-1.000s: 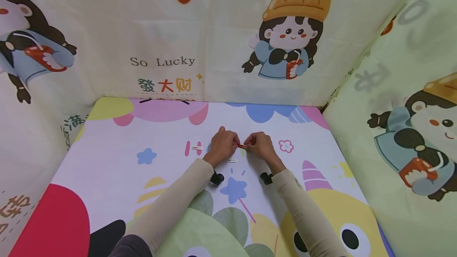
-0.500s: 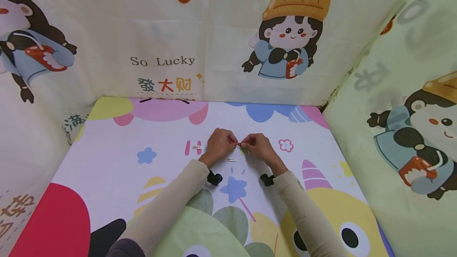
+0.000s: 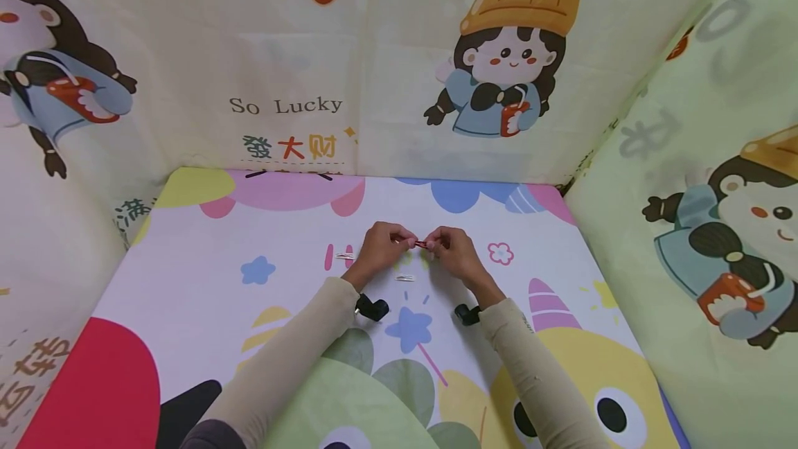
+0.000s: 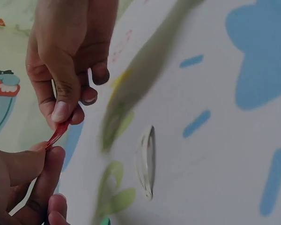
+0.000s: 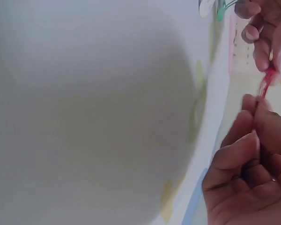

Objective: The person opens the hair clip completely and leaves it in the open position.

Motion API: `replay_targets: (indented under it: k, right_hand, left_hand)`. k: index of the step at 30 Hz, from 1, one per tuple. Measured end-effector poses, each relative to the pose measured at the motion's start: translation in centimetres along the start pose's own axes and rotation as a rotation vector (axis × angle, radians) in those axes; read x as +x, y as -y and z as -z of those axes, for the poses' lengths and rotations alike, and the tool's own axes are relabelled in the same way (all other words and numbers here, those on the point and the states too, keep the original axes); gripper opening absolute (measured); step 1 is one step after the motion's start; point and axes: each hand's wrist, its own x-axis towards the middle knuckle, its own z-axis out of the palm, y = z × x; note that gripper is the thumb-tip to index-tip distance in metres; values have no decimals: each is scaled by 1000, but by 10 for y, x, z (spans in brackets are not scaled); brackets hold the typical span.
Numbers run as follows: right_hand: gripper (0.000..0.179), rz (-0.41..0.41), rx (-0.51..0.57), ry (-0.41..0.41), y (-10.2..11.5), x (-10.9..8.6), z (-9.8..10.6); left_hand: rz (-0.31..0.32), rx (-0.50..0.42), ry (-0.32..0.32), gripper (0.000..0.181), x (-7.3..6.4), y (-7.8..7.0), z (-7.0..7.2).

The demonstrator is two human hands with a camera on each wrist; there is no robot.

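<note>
Above the table, a small red snap hair clip point(image 4: 59, 133) is pinched between both hands. My left hand point(image 3: 379, 249) holds one end between thumb and forefinger, and my right hand point(image 3: 456, 253) pinches the other end the same way. Most of the clip is hidden by the fingertips; its middle shows in the right wrist view as a red strip point(image 5: 266, 85). A white snap hair clip point(image 4: 146, 161) lies on the table below the hands. Left of my left hand lies another pale clip point(image 3: 344, 256).
A green clip-like piece point(image 5: 221, 10) shows partly at the top of the right wrist view. The table point(image 3: 199, 283) has a printed cartoon cover. A printed cloth wall point(image 3: 399, 123) stands behind it, with more cloth on both sides.
Both hands have risen slightly with the red hair clip, which now lies more level between them. My left wrist has shifted a little left. The clips on the table have stayed in place.
</note>
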Motion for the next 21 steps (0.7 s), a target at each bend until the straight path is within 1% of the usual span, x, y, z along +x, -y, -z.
replay_targets:
  k: [3,7,12,17,19,21]
  right_hand:
    - [8,25,19,-21,1,1,0]
    - [8,54,47,-38,3,1,1]
    - [8,61,99,-10,4,1,3]
    - [10,28,209,52,6,1,8]
    - [11,12,243,68,7,0,9]
    - [11,4,253,75,6,0,10]
  left_hand:
    - [-6,-65,5,12,-2,-4,2]
    - [-3,-110,-9,14,-3,-6,3]
    - [15,-116,-23,16,-2,-7,4]
    - [30,-138,-19,16,-2,-6,5]
    - [24,-132,-19,16,-2,-5,5]
    - [-6,-88,-20,14,-2,-4,5]
